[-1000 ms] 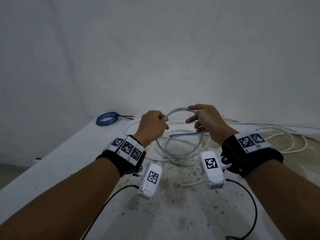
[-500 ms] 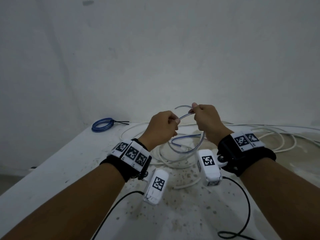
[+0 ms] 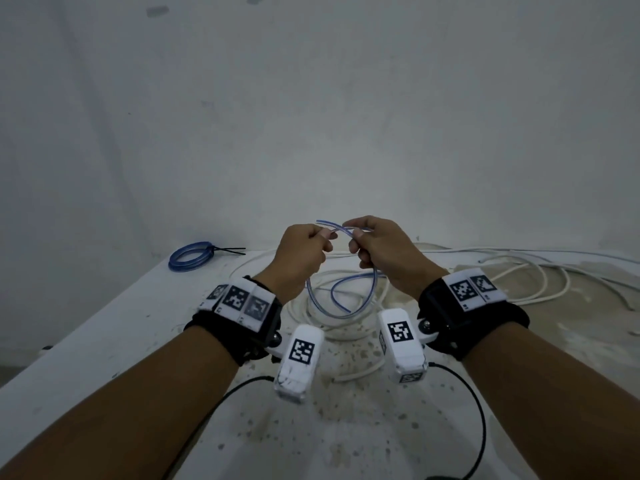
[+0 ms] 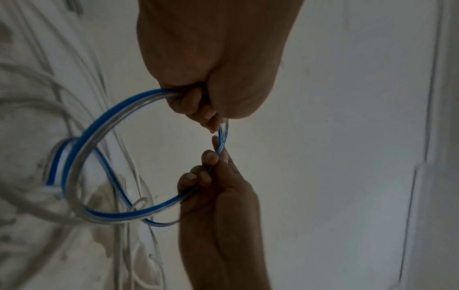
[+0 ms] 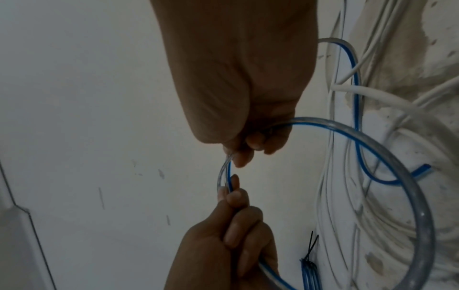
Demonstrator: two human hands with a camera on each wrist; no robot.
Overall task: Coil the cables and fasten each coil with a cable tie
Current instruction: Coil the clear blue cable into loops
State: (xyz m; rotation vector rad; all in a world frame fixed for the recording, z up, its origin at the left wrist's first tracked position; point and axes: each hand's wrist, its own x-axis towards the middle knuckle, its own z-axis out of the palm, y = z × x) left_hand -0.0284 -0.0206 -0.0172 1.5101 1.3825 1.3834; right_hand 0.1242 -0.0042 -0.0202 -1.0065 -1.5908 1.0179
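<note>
A clear cable with a blue stripe (image 3: 341, 299) hangs as a small loop between both hands, above the table. My left hand (image 3: 311, 244) grips one side of the loop with curled fingers, and a short piece of cable sticks out past its knuckles. My right hand (image 3: 363, 242) pinches the cable close beside it. In the left wrist view the left hand (image 4: 193, 106) holds the loop (image 4: 99, 137) while the right hand (image 4: 211, 166) pinches the strand below. In the right wrist view the cable's cut end (image 5: 422, 170) dangles over the white cables.
A blue coil (image 3: 188, 259) fastened with a black cable tie (image 3: 228, 251) lies at the table's far left corner. Loose white cables (image 3: 519, 275) sprawl across the back and right of the speckled white table (image 3: 104, 323). A wall stands right behind.
Both hands have risen and come close together. The wide loop has been drawn into a smaller one, with the strands now gathered between the two hands.
</note>
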